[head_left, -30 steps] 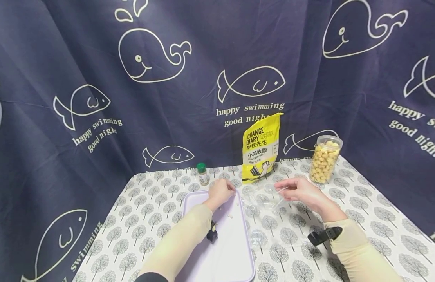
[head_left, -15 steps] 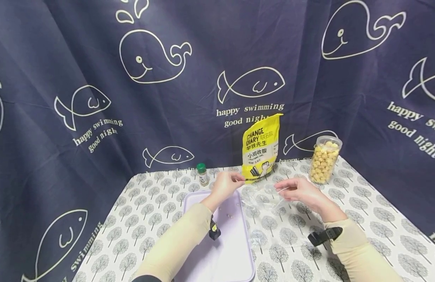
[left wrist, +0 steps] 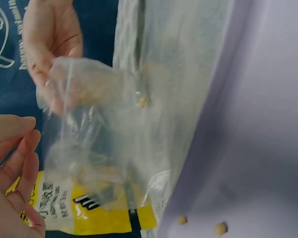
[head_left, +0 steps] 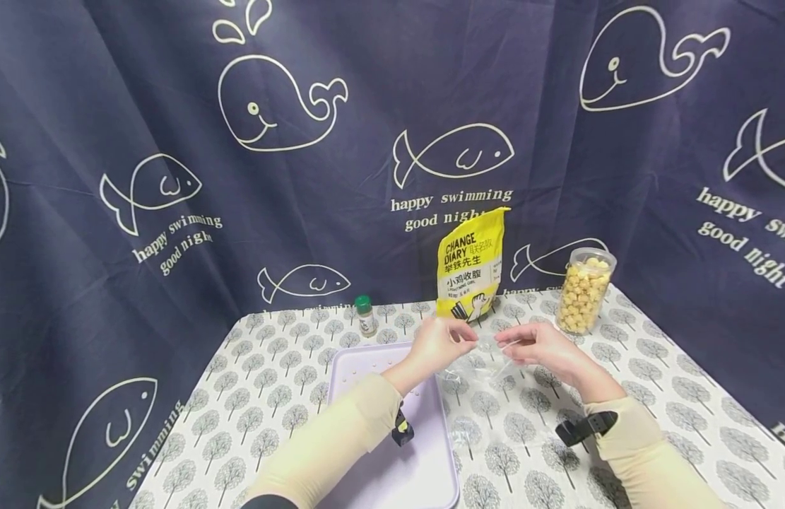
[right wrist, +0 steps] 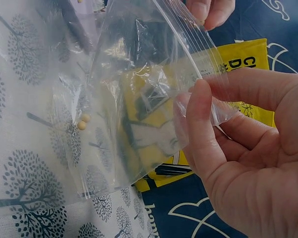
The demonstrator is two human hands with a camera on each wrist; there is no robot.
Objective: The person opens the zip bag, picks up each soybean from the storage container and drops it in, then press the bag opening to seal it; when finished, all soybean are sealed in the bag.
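My right hand (head_left: 547, 350) pinches the upper edge of a clear zip-lock bag (right wrist: 134, 54) between thumb and fingers, holding its mouth up. A couple of round tan soybeans (right wrist: 83, 122) lie low inside the bag. Beside the bag's mouth is my left hand (head_left: 438, 345), its thumb and forefinger pinched together. At those fingertips (right wrist: 201, 10) a small yellowish bit of a soybean shows, mostly hidden. More soybeans (left wrist: 221, 228) are scattered on the lilac tray (head_left: 452, 463), which lies below and left of the left hand.
Behind the hands stands a yellow snack pouch (head_left: 471, 265). A clear jar of yellow popcorn-like pieces (head_left: 583, 293) is at the back right. A small green-capped bottle (head_left: 365, 316) stands behind the tray. A dark curtain (head_left: 341, 212) borders the table's back.
My left hand has lifted off the tray's far right corner and moved right to the bag's mouth. The right hand has stayed in place, holding the bag.
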